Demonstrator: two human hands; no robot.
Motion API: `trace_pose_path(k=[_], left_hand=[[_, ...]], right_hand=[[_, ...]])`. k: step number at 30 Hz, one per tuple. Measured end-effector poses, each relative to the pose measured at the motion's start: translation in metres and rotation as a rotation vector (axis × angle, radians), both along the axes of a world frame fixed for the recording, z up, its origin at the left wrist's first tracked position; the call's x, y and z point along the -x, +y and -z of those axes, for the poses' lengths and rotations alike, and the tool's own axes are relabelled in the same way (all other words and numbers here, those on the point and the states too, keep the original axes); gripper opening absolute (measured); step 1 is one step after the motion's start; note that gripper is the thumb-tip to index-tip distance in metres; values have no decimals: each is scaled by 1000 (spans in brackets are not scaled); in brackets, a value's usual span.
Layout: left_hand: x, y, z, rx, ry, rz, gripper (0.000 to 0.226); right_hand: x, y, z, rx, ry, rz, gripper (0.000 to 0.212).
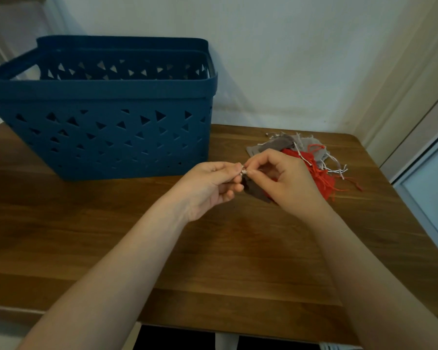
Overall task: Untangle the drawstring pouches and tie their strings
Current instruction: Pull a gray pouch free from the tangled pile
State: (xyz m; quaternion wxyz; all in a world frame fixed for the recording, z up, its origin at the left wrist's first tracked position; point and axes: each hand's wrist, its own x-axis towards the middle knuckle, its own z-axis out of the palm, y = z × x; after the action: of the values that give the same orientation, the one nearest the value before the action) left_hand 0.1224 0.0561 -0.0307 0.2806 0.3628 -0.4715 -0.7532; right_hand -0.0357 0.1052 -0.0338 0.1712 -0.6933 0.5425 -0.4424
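Both hands meet above the wooden table [213, 248]. My left hand [213, 184] and my right hand [281, 179] pinch the white drawstring [243, 171] of a dark grey pouch [254, 190], which hangs below my fingers, partly hidden by my right hand. Behind my right hand lies a tangled heap: a red pouch [319, 173] with red strings, and grey pouches [276, 144] with white strings [336, 170] crossing over them.
A large blue plastic basket [106, 132] with triangular cut-outs stands at the back left of the table, close to my left hand. A white wall rises behind. The table's right edge [400, 195] runs beside a pale door frame.
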Motion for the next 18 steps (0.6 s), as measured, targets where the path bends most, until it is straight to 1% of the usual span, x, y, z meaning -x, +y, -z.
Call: trace_pose_path(k=[3, 6, 7, 9, 10, 15, 16, 18], left_hand=[[-1, 0, -1, 47, 25, 22, 11], [-1, 2, -2, 88, 55, 36, 14], [-1, 2, -3, 100, 54, 28, 14], [1, 4, -3, 142, 27, -9, 13], [2, 4, -2, 193, -4, -31, 12], [5, 2, 4, 631, -290, -107, 11], [5, 2, 4, 735, -356, -122, 10], [7, 2, 4, 1002, -543, -141, 7]], right_hand=[[3, 2, -5, -51, -56, -60, 11], [5, 3, -9, -133, -96, -89, 26], [6, 3, -10, -150, -116, -98, 27], [6, 5, -11, -176, -148, -111, 21], [6, 6, -12, -186, -164, -113, 19], [4, 7, -11, -214, -232, -114, 26], [4, 6, -10, -209, -231, -102, 27], [1, 6, -8, -185, -201, -66, 30]])
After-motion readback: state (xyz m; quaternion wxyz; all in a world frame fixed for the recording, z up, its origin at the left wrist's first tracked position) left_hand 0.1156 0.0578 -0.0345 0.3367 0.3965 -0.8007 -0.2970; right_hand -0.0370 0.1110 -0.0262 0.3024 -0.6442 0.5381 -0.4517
